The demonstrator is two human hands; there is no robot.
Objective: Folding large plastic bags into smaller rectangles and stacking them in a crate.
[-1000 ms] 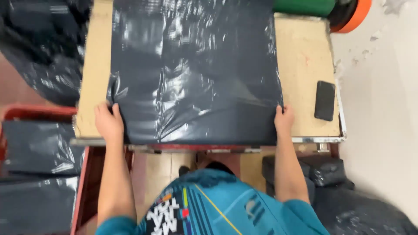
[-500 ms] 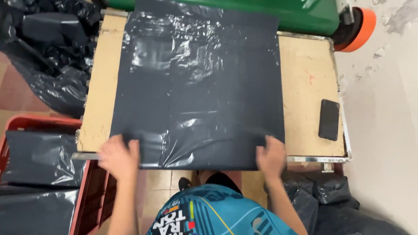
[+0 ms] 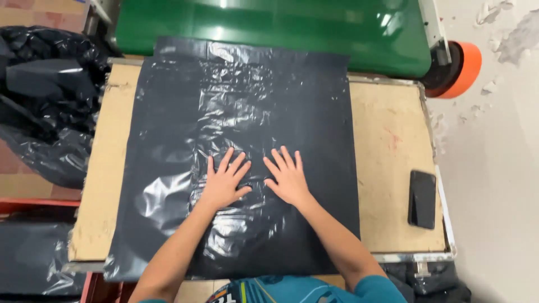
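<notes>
Both hands lay flat, palms down, on a large black plastic bag point(image 3: 236, 112) spread over the wooden tabletop point(image 3: 393, 168). The left hand point(image 3: 224, 182) had its fingers spread wide and pressed on the film; its grip was open and held nothing. The right hand point(image 3: 289, 179) lay just beside it, fingers likewise splayed and extended, its grip open and flat against the bag. The two hands were near each other but apart, with a narrow strip of wrinkled film between them.

The bag extended well beyond the hands on every side. Ahead of the fingertips it ran to the far edge of the tabletop and overlapped a green machine body point(image 3: 269, 28). Behind the wrists it hung slightly over the near edge of the tabletop. The film showed creases and glossy highlights, heaviest around and just left of the left hand.

To the right of the right hand, past the bag's edge, bare tabletop was exposed, and a dark phone point(image 3: 422, 199) lay on it near the metal-trimmed right border, well apart from both hands. Farther ahead and to the right, an orange roller end point(image 3: 463, 70) stood beside the green body. To the left of the left hand, beyond the tabletop, a pile of crumpled black bags point(image 3: 45, 112) lay.
</notes>
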